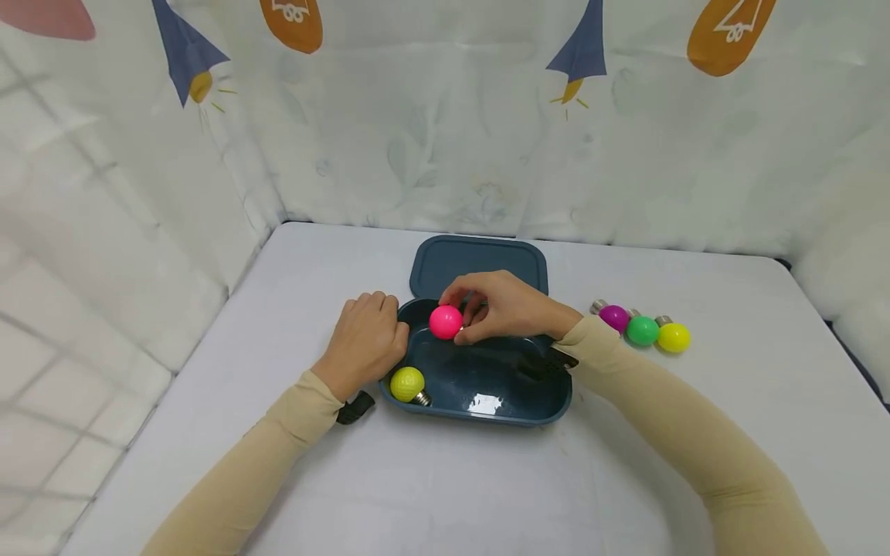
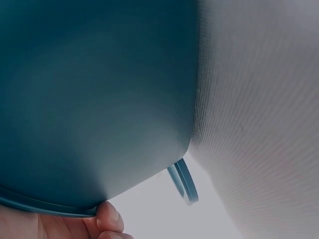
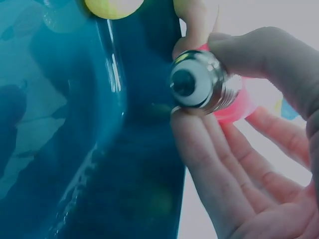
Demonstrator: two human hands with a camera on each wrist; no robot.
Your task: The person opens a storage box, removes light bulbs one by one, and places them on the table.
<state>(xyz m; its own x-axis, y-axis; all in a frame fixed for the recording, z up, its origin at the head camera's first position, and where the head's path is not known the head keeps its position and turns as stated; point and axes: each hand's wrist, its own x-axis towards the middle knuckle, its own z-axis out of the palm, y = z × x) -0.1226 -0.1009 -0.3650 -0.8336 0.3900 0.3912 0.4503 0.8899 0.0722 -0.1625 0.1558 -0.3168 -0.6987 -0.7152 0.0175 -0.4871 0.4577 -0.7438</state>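
A pink light bulb [image 1: 445, 322] is pinched between the thumb and fingers of my right hand [image 1: 511, 305], over the left back part of a dark blue container [image 1: 480, 386]. Its metal screw base [image 3: 202, 82] faces the right wrist camera. My left hand [image 1: 371, 340] grips the container's left rim, its fingertips [image 2: 109, 217] curled at the edge in the left wrist view. Inside the container, at the front left corner, lies a yellow light bulb [image 1: 406, 383] with its base pointing right.
Behind the container lies a flat dark blue lid [image 1: 480, 262]. To the right on the white table [image 1: 459, 486], a purple bulb [image 1: 615, 317], a green bulb [image 1: 643, 330] and another yellow bulb [image 1: 674, 337] lie in a row. A patterned curtain [image 1: 445, 139] hangs behind the table.
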